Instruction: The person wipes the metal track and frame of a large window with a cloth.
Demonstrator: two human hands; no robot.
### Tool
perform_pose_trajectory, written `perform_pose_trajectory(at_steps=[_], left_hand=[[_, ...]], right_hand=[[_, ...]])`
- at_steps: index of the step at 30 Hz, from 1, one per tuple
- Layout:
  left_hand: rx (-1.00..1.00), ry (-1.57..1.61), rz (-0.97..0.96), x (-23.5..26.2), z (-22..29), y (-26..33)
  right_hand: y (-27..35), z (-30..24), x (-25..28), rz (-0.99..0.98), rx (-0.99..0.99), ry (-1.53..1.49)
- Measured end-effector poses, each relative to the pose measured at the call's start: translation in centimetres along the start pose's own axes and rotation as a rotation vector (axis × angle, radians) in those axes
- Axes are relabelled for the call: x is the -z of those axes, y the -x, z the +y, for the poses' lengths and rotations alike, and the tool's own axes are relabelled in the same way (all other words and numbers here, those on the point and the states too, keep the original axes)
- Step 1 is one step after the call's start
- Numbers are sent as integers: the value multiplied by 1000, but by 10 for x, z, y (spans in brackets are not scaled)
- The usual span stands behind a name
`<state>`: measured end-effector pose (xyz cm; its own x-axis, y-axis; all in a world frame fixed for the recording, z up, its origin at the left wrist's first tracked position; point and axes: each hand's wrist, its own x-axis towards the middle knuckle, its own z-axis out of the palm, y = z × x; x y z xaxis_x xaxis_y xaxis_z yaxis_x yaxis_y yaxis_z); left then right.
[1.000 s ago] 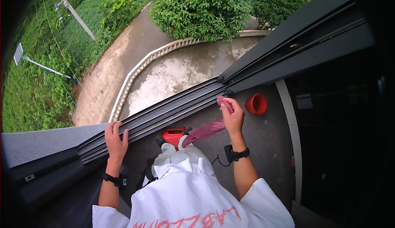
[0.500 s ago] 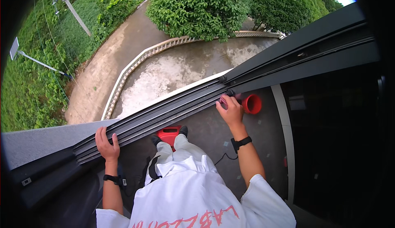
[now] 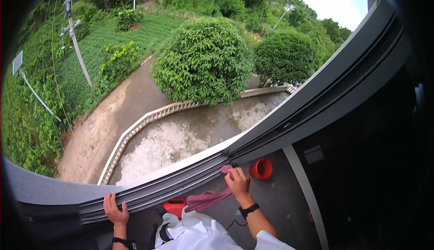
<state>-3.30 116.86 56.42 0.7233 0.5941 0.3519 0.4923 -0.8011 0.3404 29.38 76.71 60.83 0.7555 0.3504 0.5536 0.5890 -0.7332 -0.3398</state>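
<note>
While left fingers [image 3: 112, 200] spread at the track's edge [image 3: 144, 189], right fingers [image 3: 233, 173] pinch pink cloth [image 3: 208, 200].

1. I saw a dusty-pink, soft fabric cloth [image 3: 207, 200], gripped near one end, where a small bunched tuft poked out at the right-hand part of the rails.
2. Its longer part hung loose on the indoor side, creased and trailing leftward below the rails; from my view I couldn't tell whether the tuft pressed on the metal.
3. I saw a long, dark-grey metal window track [image 3: 158, 190] with parallel, lighter-edged rails, slanting from lower left to upper right, its channels exposed along the sill.
</note>
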Motion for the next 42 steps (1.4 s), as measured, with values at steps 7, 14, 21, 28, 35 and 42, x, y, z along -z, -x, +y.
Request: perform_pose_trajectory(at_steps=[7, 14, 21, 28, 35, 42], left_hand=[[-105, -42, 113, -36, -27, 9], [-172, 45, 103, -53, 2, -51], [-209, 84, 94, -60, 7, -77], [-211, 124, 72, -66, 8, -85], [-227, 147, 45, -76, 7, -102], [-161, 121, 78, -73, -10, -86]], right_hand=[[38, 37, -50, -428, -67, 27], [33, 71, -81, -308, 359, 146], [38, 101, -141, -280, 61, 278], [21, 66, -106, -293, -17, 165], [12, 59, -87, -291, 73, 150], [-13, 37, -85, -298, 119, 149]])
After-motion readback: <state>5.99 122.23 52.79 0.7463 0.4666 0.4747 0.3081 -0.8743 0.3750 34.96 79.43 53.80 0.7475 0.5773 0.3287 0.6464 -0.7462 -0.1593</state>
